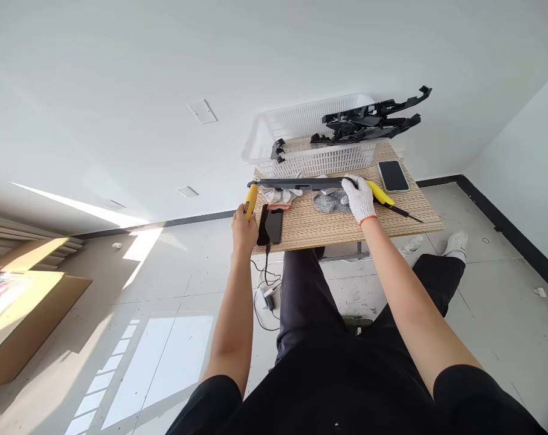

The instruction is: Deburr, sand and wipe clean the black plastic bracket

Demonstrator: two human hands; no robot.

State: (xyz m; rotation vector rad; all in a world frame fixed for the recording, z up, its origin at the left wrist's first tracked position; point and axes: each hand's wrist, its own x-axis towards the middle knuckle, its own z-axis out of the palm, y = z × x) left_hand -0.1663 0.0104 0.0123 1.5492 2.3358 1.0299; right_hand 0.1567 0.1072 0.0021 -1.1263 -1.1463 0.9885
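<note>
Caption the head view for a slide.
Bare left hand grips a yellow tool; gloved right hand holds a long black part.

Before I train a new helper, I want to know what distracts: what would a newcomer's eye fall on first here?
Probably the black parts sticking out past the right end of the white basket. Next, perhaps, the yellow tool in the bare left hand, by the left end of the long dark strip that the gloved right hand holds.

Bright sunlight from the left, floor (165, 356) glare, wide-angle distortion toward the edges
</note>
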